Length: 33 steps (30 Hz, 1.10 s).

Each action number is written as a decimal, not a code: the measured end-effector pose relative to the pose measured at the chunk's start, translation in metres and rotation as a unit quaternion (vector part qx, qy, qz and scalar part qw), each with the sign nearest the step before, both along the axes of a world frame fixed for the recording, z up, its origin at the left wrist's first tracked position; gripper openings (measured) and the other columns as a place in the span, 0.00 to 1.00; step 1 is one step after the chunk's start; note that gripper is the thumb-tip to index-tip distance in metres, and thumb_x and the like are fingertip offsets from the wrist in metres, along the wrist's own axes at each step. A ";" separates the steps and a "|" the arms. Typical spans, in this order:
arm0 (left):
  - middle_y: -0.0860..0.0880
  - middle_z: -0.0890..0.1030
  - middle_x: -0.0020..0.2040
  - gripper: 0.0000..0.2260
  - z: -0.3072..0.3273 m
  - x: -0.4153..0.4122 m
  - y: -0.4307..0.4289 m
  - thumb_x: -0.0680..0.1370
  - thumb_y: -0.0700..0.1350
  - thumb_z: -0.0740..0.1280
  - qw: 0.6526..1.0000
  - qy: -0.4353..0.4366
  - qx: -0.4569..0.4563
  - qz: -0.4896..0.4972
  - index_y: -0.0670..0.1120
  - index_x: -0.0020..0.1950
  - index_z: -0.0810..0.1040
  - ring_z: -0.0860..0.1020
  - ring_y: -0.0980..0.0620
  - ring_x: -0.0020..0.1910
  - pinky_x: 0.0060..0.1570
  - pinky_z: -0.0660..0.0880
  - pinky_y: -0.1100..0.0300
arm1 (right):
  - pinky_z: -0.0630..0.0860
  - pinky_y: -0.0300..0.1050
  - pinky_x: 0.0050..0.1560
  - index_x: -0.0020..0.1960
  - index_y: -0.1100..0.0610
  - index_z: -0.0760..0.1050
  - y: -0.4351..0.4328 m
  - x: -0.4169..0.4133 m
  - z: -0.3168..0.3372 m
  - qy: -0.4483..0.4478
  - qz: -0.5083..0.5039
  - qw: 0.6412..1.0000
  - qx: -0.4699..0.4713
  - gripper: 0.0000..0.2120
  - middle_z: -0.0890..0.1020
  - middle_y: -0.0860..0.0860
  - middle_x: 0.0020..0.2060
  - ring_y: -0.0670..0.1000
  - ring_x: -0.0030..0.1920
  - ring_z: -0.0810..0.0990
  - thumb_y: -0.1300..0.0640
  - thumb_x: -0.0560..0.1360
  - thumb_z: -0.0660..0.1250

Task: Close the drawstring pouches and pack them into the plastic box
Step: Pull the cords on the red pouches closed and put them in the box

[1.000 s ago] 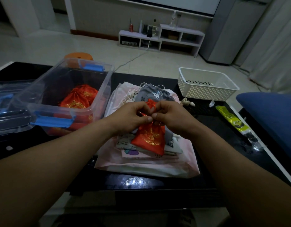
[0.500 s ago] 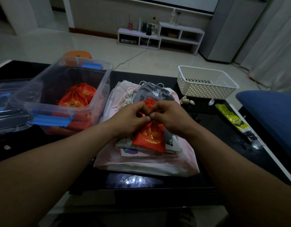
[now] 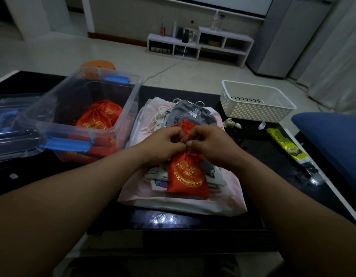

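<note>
Between the earlier frame and now, both hands have drawn slightly closer together at the neck of the red pouch [image 3: 188, 174], and the view has tipped a little lower; nothing else on the desk [image 3: 259, 148] has shifted.

From the head view, the left hand [image 3: 165, 143] and the right hand [image 3: 208, 145] are each pinched shut on the gathered neck and cord of that pouch, thumbs nearly touching. Its body hangs just below the grip, resting on the pile of flat cloth bags [image 3: 183, 198]. By my reading, the closing step is in hand: the mouth looks cinched, and the cord is being pulled or knotted. Next, the pouch needs lifting clear of the pile and carrying to the left of the grip, over the near wall of the plastic box [image 3: 67, 124], then setting down beside those already packed.

Counting: one red pouch in the grip; at least two red pouches [image 3: 99, 117] in the box, possibly more beneath, which I cannot tell. Just beyond the grip lies one grey printed pouch [image 3: 193, 113], mouth open. Farther left of the box sits one clear lid [image 3: 7, 118]. Right of and beyond the grip stands one white basket [image 3: 255, 101].
</note>
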State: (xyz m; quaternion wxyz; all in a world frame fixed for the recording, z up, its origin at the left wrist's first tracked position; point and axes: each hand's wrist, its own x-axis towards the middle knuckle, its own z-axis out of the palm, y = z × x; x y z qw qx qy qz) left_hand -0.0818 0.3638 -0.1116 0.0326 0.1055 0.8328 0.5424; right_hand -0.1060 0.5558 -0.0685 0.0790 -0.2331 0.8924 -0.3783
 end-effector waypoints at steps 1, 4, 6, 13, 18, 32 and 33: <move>0.49 0.77 0.38 0.04 0.000 0.001 0.003 0.75 0.44 0.71 1.000 0.020 -0.015 0.010 0.49 0.43 0.76 0.75 0.52 0.38 0.41 0.74 0.50 | 0.84 0.52 0.44 0.49 0.54 0.83 0.000 0.000 -0.001 0.011 -0.002 1.000 0.005 0.04 0.85 0.50 0.37 0.48 0.37 0.84 0.61 0.78 0.72; 0.52 0.78 0.37 0.06 -0.001 0.005 0.011 0.76 0.42 0.70 0.995 0.076 -0.052 0.045 0.51 0.43 0.76 0.74 0.55 0.36 0.40 0.74 0.53 | 0.83 0.55 0.47 0.49 0.54 0.83 -0.002 0.001 -0.003 0.035 -0.010 0.999 0.009 0.04 0.84 0.49 0.36 0.51 0.40 0.84 0.61 0.78 0.72; 0.51 0.80 0.37 0.04 -0.002 0.007 0.014 0.76 0.44 0.69 0.992 0.092 -0.056 0.058 0.51 0.42 0.78 0.76 0.54 0.37 0.41 0.75 0.52 | 0.83 0.54 0.48 0.49 0.54 0.84 -0.003 0.002 -0.004 0.047 -0.015 0.999 0.006 0.04 0.84 0.48 0.37 0.51 0.41 0.84 0.61 0.77 0.72; 0.53 0.82 0.40 0.06 0.006 0.003 0.004 0.79 0.43 0.71 0.994 0.068 -0.074 0.034 0.53 0.44 0.82 0.79 0.57 0.39 0.42 0.77 0.55 | 0.76 0.43 0.47 0.47 0.46 0.80 -0.005 0.008 -0.002 0.085 -0.017 0.996 0.005 0.10 0.82 0.43 0.41 0.45 0.43 0.81 0.61 0.77 0.73; 0.52 0.79 0.38 0.06 0.020 0.001 -0.006 0.78 0.43 0.74 0.992 0.052 -0.113 -0.014 0.48 0.44 0.78 0.77 0.59 0.33 0.37 0.76 0.55 | 0.80 0.47 0.49 0.49 0.48 0.81 -0.003 0.011 0.004 0.066 -0.008 0.998 0.007 0.07 0.85 0.47 0.44 0.47 0.46 0.83 0.60 0.78 0.72; 0.48 0.82 0.43 0.05 0.026 0.008 -0.012 0.82 0.44 0.69 0.989 0.035 -0.145 -0.021 0.47 0.47 0.78 0.81 0.52 0.41 0.44 0.80 0.53 | 0.83 0.59 0.46 0.45 0.52 0.79 0.000 0.010 -0.002 -0.035 -0.084 0.994 -0.066 0.07 0.84 0.54 0.42 0.57 0.44 0.84 0.62 0.80 0.69; 0.49 0.81 0.42 0.06 0.026 0.009 -0.013 0.82 0.43 0.69 0.987 0.044 -0.153 -0.019 0.47 0.46 0.77 0.79 0.54 0.40 0.43 0.78 0.55 | 0.83 0.60 0.47 0.45 0.54 0.79 0.001 0.010 -0.002 -0.052 -0.098 0.991 -0.081 0.08 0.84 0.55 0.42 0.57 0.43 0.84 0.63 0.81 0.68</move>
